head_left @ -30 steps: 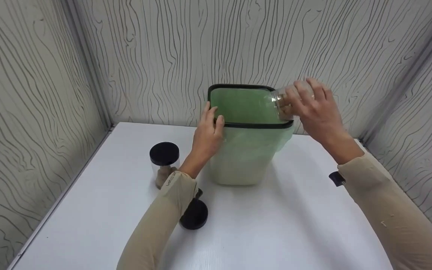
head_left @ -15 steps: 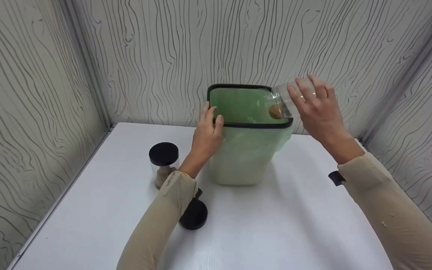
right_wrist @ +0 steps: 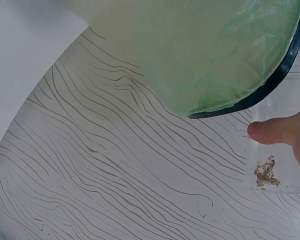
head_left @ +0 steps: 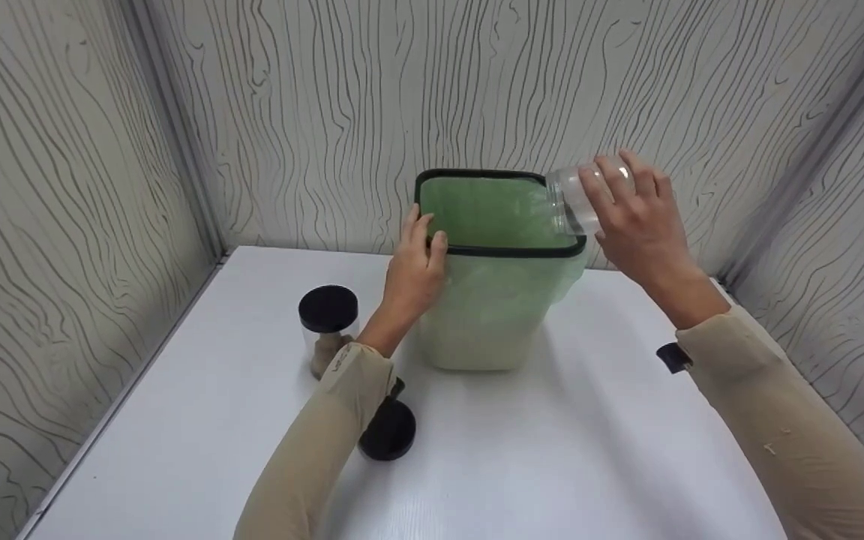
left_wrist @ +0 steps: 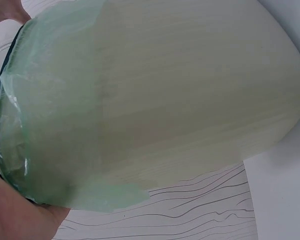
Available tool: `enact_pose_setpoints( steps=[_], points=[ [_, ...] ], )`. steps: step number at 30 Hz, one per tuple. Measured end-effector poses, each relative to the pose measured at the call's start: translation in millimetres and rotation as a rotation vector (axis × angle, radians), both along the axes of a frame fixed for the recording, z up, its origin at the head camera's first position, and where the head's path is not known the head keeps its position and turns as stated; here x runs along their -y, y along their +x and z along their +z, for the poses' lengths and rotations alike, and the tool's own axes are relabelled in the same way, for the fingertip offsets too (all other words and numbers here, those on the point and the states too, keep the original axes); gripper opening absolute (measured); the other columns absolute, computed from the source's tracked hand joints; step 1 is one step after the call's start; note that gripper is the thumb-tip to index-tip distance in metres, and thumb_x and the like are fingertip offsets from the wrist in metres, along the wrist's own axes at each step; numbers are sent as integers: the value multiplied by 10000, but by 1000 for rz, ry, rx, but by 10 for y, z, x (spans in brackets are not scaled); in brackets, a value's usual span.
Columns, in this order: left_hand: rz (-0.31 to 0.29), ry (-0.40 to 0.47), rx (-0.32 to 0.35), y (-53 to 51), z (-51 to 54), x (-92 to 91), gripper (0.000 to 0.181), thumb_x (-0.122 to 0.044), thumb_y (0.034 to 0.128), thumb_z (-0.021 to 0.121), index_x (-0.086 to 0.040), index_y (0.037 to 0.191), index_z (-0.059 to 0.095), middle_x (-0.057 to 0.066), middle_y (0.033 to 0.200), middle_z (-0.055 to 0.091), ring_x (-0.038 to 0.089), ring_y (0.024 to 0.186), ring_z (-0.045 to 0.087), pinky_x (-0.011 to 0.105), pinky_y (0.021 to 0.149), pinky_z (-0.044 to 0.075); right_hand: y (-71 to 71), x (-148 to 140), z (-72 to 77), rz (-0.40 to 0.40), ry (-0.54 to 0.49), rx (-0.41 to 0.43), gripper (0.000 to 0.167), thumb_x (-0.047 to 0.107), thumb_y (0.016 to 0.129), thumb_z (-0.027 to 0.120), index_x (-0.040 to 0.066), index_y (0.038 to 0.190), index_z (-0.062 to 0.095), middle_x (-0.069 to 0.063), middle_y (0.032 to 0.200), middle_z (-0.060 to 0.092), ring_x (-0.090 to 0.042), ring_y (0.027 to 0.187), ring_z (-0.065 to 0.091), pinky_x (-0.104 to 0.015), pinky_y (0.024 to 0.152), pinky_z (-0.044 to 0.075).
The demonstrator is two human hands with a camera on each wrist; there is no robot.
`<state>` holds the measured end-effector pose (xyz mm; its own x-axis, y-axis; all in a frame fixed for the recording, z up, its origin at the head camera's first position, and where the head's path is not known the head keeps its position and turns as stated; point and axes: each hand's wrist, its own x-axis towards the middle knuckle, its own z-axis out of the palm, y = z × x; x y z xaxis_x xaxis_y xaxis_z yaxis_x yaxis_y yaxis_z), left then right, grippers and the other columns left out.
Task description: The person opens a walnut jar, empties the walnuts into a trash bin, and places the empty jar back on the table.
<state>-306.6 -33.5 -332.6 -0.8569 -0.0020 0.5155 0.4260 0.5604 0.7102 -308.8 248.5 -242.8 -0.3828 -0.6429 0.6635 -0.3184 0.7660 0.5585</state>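
Note:
A pale trash bin (head_left: 486,315) with a black rim and a green liner bag (head_left: 488,214) stands upright on the white table. My left hand (head_left: 415,271) holds the bin's near left rim, fingers inside and thumb outside. Over the right side of the rim, my right hand (head_left: 646,225) grips a clear jar (head_left: 563,201) tipped sideways, its mouth toward the bin's opening. Brown crumbs (right_wrist: 266,172) cling inside that jar in the right wrist view. The bottom of the bin's inside is hidden.
Left of the bin stands another clear jar with a black lid (head_left: 328,307), light brown lumps inside. A loose black lid (head_left: 388,431) lies on the table (head_left: 552,465) by the left sleeve. Wood-patterned panels (head_left: 372,90) enclose the table's back and sides.
Brown contents have slid out of the tipped jar into the bin; a last round piece was at its mouth half a second ago. The left hand has kept its place on the rim.

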Motion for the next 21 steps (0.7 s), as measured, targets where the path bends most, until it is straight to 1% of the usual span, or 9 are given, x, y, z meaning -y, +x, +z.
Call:
enact_pose_setpoints(
  steps=[2, 6, 13, 17, 21],
  points=[
    [-1, 3, -1, 0, -2, 0, 520, -350, 1024, 317, -42, 1442, 348, 94, 1552, 181, 269, 1307, 386, 427, 983, 383, 6, -7, -2, -2, -15, 11, 849, 44, 628, 833, 6, 1359, 404, -250, 1333, 438, -464, 1224, 366, -556, 856, 362],
    [-1, 2, -7, 0, -5, 3, 518, -348, 1023, 318, -40, 1440, 353, 99, 1549, 187, 275, 1301, 393, 431, 984, 382, 16, -18, -2, -3, -34, 17, 843, 38, 641, 821, 6, 1367, 395, -257, 1333, 440, -466, 1216, 370, -557, 873, 353],
    [-9, -2, -9, 2, -7, 2, 523, -353, 1023, 315, -42, 1443, 347, 100, 1551, 181, 272, 1297, 398, 427, 984, 382, 0, -57, -57, 59, -101, -34, 827, 107, 627, 843, -30, 1327, 424, -273, 1271, 475, -460, 1143, 417, -567, 899, 341],
    [-6, -3, -5, 3, -7, 0, 520, -350, 1023, 315, -45, 1442, 351, 95, 1552, 180, 265, 1293, 404, 423, 977, 387, -7, -98, -110, 77, -162, 6, 840, 153, 627, 850, -66, 1311, 415, -290, 1236, 483, -466, 1123, 417, -573, 932, 323],
    [0, -6, -2, 5, -4, -1, 516, -346, 1024, 315, -46, 1443, 350, 90, 1554, 176, 266, 1295, 402, 429, 958, 399, -22, -143, -149, 100, -241, 56, 845, 169, 617, 856, -79, 1293, 415, -291, 1211, 487, -468, 1110, 419, -564, 923, 343]
  ],
)
